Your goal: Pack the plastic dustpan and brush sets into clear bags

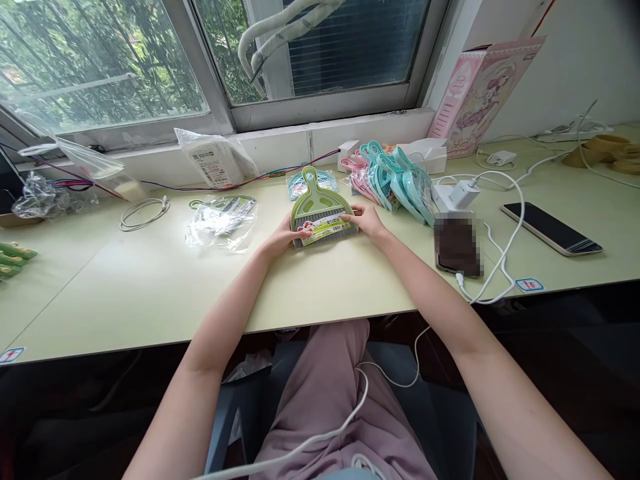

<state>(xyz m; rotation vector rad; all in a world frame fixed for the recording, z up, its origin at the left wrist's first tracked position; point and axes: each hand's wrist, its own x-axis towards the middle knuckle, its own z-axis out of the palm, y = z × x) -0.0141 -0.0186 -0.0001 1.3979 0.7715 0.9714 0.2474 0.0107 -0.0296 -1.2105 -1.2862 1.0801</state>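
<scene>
A small green dustpan with a brush and a printed label [320, 215] lies on the pale green table [150, 293], straight ahead of me. My left hand [284, 239] grips its lower left corner, fingers curled round the edge. My right hand [367, 219] holds its right side, thumb and fingers pinched on it. Just behind the set lies a blue one in its wrapper [306, 181].
A stack of teal and pink dustpan sets [395, 177] stands to the right. Empty clear bags [223, 220] lie to the left. Two phones [457, 243] [550, 228], chargers and white cables [500, 247] fill the right side. A pink box [480, 87] leans by the window.
</scene>
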